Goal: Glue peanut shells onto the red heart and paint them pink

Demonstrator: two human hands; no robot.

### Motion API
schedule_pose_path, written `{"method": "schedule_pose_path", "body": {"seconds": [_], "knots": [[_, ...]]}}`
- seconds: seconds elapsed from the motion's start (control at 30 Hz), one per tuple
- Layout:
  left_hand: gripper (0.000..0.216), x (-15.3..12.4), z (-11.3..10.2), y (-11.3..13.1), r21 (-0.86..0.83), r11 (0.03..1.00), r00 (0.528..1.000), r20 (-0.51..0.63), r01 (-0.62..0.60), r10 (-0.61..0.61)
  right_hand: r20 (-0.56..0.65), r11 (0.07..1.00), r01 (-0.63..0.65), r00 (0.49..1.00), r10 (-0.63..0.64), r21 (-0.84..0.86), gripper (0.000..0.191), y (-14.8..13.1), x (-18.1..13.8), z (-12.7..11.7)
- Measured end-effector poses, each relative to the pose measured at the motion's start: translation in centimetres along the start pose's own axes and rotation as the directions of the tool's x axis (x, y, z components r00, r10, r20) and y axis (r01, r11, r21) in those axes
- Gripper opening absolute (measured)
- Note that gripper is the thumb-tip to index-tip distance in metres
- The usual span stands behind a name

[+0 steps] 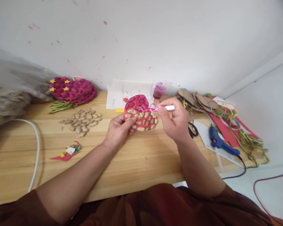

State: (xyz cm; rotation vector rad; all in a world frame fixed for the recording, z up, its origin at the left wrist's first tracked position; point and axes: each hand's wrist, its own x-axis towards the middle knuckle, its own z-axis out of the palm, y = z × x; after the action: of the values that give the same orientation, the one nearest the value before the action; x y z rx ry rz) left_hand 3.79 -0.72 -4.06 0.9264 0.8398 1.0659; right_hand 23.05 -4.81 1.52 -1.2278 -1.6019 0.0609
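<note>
My left hand [119, 129] grips the lower left edge of a red disc [141, 114] covered with glued peanuts, its thumb lying over the front. The peanuts on the upper part are painted magenta; those on the lower part are bare tan. My right hand [175, 117] pinches a thin paintbrush [163, 109] with a white handle end and a pink-stained front. The brush tip meets the disc near the line between painted and bare peanuts. Behind the disc stands a clear plastic cup [159, 90] of magenta paint.
Loose peanuts [82, 121] and paper scraps [68, 151] lie at left. Finished peanut discs [73, 89] with yellow stars are stacked behind. At right are a blue glue gun [220, 142], scissors [192, 129], cardboard discs [191, 99] and green cord [250, 142]. A white cable [37, 141] curves at left.
</note>
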Motion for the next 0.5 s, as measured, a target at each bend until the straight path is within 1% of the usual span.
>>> {"method": "schedule_pose_path", "body": {"seconds": [0.17,0.27,0.4,0.5], "knots": [[0.034,-0.07,0.08,0.07,0.006,1.000,1.000,0.002,0.002,-0.002,-0.023,0.997,-0.009,1.000,0.011,0.077,0.012,0.21,0.13,-0.07],[0.035,-0.11,0.17,0.17,-0.004,1.000,1.000,-0.003,0.005,-0.005,-0.005,0.998,0.001,1.000,0.000,0.060,0.012,0.19,0.11,0.00],[0.034,-0.12,0.24,0.29,-0.024,0.999,1.000,-0.003,0.021,-0.021,-0.027,0.999,-0.007,1.000,0.008,0.044,0.013,0.27,0.07,0.04],[0.033,-0.12,0.26,0.37,-0.037,0.999,0.999,-0.004,0.034,-0.034,0.000,0.998,-0.005,1.000,0.005,0.056,0.013,0.28,0.05,0.02]]}}
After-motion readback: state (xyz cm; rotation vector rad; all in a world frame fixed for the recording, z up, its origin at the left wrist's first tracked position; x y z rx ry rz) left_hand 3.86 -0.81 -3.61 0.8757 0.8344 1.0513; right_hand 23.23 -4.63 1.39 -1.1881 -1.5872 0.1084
